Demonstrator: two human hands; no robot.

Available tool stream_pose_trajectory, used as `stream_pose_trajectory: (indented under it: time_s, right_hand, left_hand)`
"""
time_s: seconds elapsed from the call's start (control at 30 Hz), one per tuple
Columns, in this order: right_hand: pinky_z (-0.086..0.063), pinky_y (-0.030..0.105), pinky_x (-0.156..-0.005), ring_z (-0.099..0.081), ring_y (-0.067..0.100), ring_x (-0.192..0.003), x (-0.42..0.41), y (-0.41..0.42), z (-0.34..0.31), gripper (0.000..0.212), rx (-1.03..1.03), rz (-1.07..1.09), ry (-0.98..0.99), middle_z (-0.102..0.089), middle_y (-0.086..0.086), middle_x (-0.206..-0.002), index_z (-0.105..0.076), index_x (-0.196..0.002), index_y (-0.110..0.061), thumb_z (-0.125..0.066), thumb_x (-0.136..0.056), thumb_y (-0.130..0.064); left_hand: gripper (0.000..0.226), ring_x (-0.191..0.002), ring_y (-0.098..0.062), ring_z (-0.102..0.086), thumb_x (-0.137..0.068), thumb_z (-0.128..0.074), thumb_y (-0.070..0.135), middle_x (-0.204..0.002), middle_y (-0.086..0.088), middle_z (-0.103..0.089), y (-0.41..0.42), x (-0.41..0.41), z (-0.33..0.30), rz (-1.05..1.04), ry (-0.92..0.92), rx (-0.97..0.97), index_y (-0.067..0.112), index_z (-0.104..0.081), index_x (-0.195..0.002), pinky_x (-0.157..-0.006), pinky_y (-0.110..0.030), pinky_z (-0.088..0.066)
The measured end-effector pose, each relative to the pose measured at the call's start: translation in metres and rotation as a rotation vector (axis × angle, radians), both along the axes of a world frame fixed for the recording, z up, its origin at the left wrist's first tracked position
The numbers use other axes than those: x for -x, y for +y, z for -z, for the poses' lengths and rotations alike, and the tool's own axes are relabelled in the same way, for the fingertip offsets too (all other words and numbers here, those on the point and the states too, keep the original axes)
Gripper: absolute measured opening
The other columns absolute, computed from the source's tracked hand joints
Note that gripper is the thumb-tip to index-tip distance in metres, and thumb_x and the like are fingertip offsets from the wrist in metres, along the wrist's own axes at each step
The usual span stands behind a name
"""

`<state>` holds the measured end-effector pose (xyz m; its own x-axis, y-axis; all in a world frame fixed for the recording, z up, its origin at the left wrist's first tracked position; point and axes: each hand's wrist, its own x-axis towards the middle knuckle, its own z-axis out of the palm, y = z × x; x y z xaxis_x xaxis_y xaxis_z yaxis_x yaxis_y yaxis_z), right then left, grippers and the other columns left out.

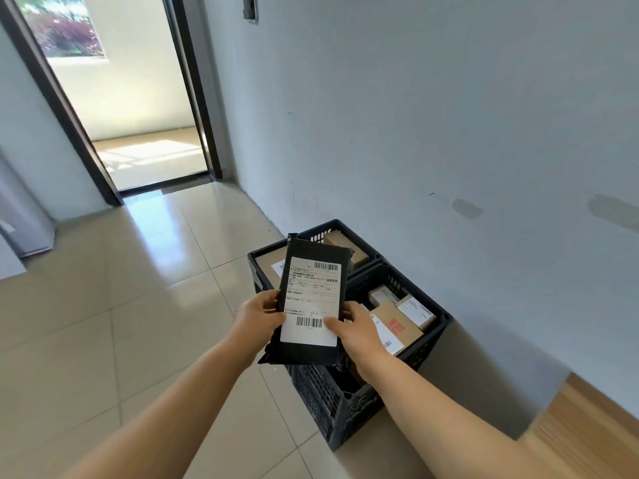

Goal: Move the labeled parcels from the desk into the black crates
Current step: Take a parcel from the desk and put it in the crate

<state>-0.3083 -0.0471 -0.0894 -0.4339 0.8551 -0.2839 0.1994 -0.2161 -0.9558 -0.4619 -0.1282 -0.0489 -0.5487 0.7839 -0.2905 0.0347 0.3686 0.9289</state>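
The left hand curls its fingers round the left edge of a black parcel; the right hand pinches the right edge, thumb flat on the white label. Both bare forearms reach forward, holding the parcel tilted above two black crates of boxes by the wall.
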Motion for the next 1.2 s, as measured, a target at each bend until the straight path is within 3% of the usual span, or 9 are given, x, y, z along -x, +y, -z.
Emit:
stream_pose_trajectory:
  time_s: [0.17,0.27,0.47,0.63,0.77,0.93,1.03,1.1,1.2]
  right_hand:
    - [-0.049,0.013,-0.062,-0.059,0.005,-0.089,0.015,0.049,0.013,0.028,-0.009,0.018,-0.084,-0.058,-0.007,-0.103,-0.048,-0.113,-0.019,-0.061,-0.091,-0.007]
    - [-0.055,0.033,-0.085,-0.06,0.02,-0.107,0.018,0.077,0.023,0.032,0.014,0.049,-0.114,-0.06,0.0,-0.114,-0.05,-0.116,-0.022,-0.062,-0.09,-0.008]
    - [-0.053,0.038,-0.094,-0.061,0.02,-0.11,0.026,0.122,0.05,0.044,0.132,0.083,-0.16,-0.064,-0.001,-0.115,-0.05,-0.123,-0.025,-0.062,-0.088,-0.002]
    - [-0.05,0.017,-0.071,-0.059,0.015,-0.1,0.041,0.167,0.068,0.053,0.204,0.161,-0.216,-0.059,-0.004,-0.109,-0.046,-0.131,-0.023,-0.06,-0.088,0.004]
    - [-0.055,0.028,-0.084,-0.062,0.017,-0.104,0.066,0.2,0.091,0.053,0.269,0.251,-0.302,-0.064,-0.001,-0.114,-0.051,-0.129,-0.02,-0.061,-0.084,0.006]
    - [-0.044,0.016,-0.065,-0.06,0.018,-0.106,0.097,0.23,0.111,0.06,0.353,0.35,-0.352,-0.059,-0.004,-0.114,-0.044,-0.135,-0.024,-0.058,-0.085,0.005]
    - [-0.047,0.021,-0.082,-0.054,0.013,-0.112,0.106,0.243,0.129,0.072,0.402,0.382,-0.375,-0.056,-0.007,-0.127,-0.035,-0.141,-0.028,-0.061,-0.083,0.005]
    - [-0.051,0.026,-0.084,-0.055,0.011,-0.109,0.109,0.249,0.141,0.081,0.419,0.403,-0.395,-0.055,-0.009,-0.13,-0.029,-0.14,-0.037,-0.064,-0.078,0.003]
    - [-0.056,0.026,-0.073,-0.058,0.006,-0.096,0.108,0.261,0.158,0.088,0.454,0.394,-0.386,-0.055,-0.013,-0.125,-0.023,-0.136,-0.046,-0.068,-0.075,0.0]
  left_hand:
    - [0.031,-0.086,-0.009,-0.063,-0.09,-0.057,-0.002,-0.098,0.005,-0.064,0.057,0.019,0.015,0.03,-0.03,0.048,0.023,-0.058,-0.107,-0.057,-0.017,-0.049]
    - [0.033,-0.088,-0.009,-0.063,-0.09,-0.053,-0.003,-0.098,0.006,-0.066,0.091,0.028,0.026,0.073,-0.022,0.072,0.025,-0.061,-0.103,-0.062,-0.022,-0.053]
    - [0.039,-0.089,-0.012,-0.064,-0.087,-0.049,-0.002,-0.098,0.008,-0.07,0.165,0.045,0.057,0.235,0.077,0.16,0.03,-0.066,-0.101,-0.079,-0.035,-0.058]
    - [0.046,-0.088,-0.013,-0.064,-0.084,-0.048,-0.003,-0.101,0.006,-0.069,0.238,0.069,0.088,0.403,0.094,0.249,0.022,-0.064,-0.12,-0.074,-0.03,-0.056]
    - [0.052,-0.082,-0.01,-0.063,-0.084,-0.048,-0.003,-0.093,0.009,-0.065,0.296,0.096,0.11,0.561,0.105,0.349,0.024,-0.059,-0.127,-0.064,-0.026,-0.054]
    - [0.057,-0.081,-0.005,-0.059,-0.086,-0.051,0.001,-0.116,0.005,-0.062,0.352,0.118,0.147,0.763,0.205,0.432,0.024,-0.049,-0.137,-0.075,-0.033,-0.057]
    - [0.06,-0.074,0.002,-0.054,-0.087,-0.054,0.003,-0.126,0.004,-0.06,0.38,0.12,0.171,0.895,0.264,0.449,0.023,-0.043,-0.143,-0.066,-0.021,-0.052]
    - [0.061,-0.079,-0.003,-0.057,-0.089,-0.054,0.004,-0.124,0.005,-0.06,0.393,0.117,0.186,0.973,0.281,0.464,0.023,-0.039,-0.145,-0.069,-0.023,-0.051]
    - [0.061,-0.087,-0.015,-0.065,-0.09,-0.051,0.005,-0.106,0.011,-0.06,0.406,0.112,0.207,1.059,0.311,0.497,0.025,-0.035,-0.145,-0.074,-0.033,-0.055]
